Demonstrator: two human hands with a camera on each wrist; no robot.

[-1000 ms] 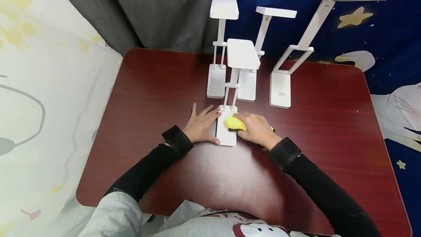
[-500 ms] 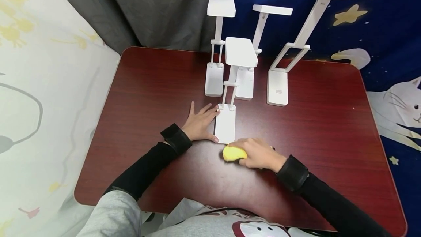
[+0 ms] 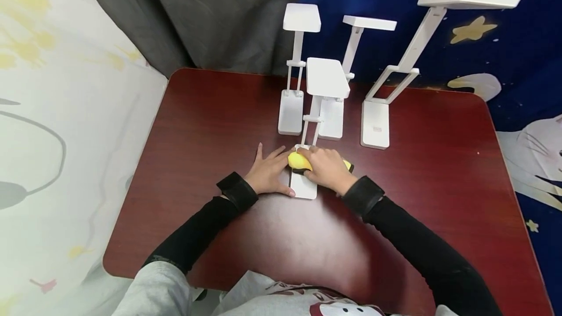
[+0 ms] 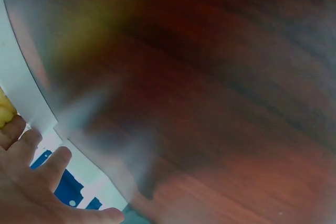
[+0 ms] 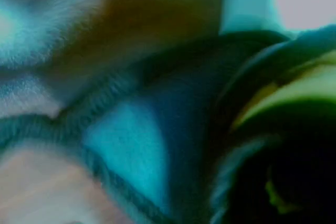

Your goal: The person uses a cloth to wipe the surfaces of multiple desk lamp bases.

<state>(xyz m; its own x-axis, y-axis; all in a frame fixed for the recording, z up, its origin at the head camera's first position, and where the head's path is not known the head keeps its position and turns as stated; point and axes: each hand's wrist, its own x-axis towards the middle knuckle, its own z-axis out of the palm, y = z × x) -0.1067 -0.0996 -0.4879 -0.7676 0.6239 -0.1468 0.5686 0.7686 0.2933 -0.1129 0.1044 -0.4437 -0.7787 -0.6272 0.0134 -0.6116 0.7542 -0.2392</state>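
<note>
A white desk lamp [image 3: 304, 187] stands in the middle of the table, its base towards the person and its flat head raised behind. My left hand [image 3: 269, 173] rests with spread fingers along the left edge of that base. In my right hand [image 3: 327, 166] I grip a yellow sponge-like wiping pad [image 3: 299, 161] with a black underside, laid across the upper part of the base. The left wrist view catches a bit of the yellow pad [image 4: 6, 109] beyond my left fingertips. The right wrist view is too blurred to make out the grip.
Behind stand three more white lamps: one at the left [image 3: 291, 113], one in the middle [image 3: 331, 118] partly hidden by the front lamp's head, and a taller one at the right [image 3: 375, 126]. Curtains hang behind the dark red table [image 3: 210, 121].
My right hand slid the yellow pad down off the base's near edge onto the table, then brought it back up onto the base, further left. My left hand stayed put.
</note>
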